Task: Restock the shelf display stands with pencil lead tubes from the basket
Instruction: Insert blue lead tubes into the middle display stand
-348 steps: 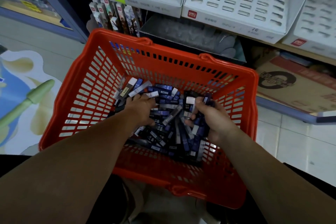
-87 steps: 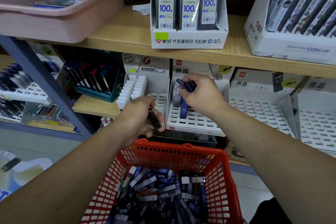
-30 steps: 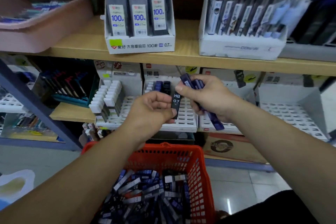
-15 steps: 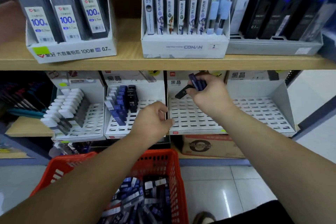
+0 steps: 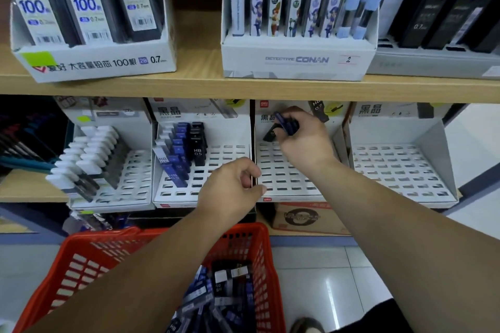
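Head view, single camera.

The right hand is at the back of the third white cardboard display stand with slotted tray. Its fingers are curled round a small bundle of dark blue pencil lead tubes. Thumb and forefinger pinch one black tube, tilted, with its lower end just above the back row of slots and not seated.

The left hand is at the front wall between this stand and the neighbouring stand part-filled with blue and black tubes. Its fingers are curled toward the thumb; cannot tell whether they pinch the wall or nothing.

The red plastic mesh basket is below and holds a heap of loose tubes.

Judgement: the step in hand is placing the first tube in a stand whose visible slots are bare. The next move calls for righting the black tube over one slot and pushing it down, then feeding out the bundle singly.
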Action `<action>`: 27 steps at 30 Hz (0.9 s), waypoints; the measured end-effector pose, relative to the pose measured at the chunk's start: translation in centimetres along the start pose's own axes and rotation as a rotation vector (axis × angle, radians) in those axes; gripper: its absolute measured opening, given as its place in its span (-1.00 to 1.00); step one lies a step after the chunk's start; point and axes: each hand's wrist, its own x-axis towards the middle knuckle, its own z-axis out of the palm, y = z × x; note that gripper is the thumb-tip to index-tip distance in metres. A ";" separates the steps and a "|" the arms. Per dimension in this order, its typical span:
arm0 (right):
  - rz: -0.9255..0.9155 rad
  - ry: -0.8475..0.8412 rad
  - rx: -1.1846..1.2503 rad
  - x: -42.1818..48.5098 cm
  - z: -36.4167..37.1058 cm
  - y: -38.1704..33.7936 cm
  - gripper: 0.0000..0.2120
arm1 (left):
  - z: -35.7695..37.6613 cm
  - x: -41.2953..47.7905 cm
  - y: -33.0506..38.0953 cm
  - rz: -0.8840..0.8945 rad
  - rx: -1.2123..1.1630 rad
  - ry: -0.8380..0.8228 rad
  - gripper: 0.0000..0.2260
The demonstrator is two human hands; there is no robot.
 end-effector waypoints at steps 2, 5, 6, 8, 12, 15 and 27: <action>0.001 -0.004 0.005 0.2 0.2 -0.3 -0.79 | 0.0 0.0 0.0 0.002 0.007 0.005 -0.83; -0.003 -0.057 -0.037 0.1 0.8 -0.2 -0.75 | 0.1 -0.2 0.2 0.056 0.129 -0.009 -0.87; 0.004 -0.067 -0.054 0.1 0.9 0.0 -0.74 | 0.2 -0.4 0.2 0.090 0.211 -0.026 -0.85; 0.014 -0.058 -0.053 0.2 1.0 0.1 -0.73 | 0.1 -0.6 0.4 0.118 0.285 -0.068 -0.81; 0.017 -0.077 -0.038 0.3 0.7 0.0 -0.74 | -0.6 -0.8 0.9 0.073 0.311 -0.168 -0.69; -0.028 -0.104 -0.117 -0.1 0.8 -0.1 -0.77 | -0.7 -1.5 0.9 0.070 0.288 -0.166 -0.67; -0.044 -0.135 -0.247 -0.8 1.7 -0.9 -0.82 | -0.9 -1.5 0.5 0.052 0.198 -0.169 -0.69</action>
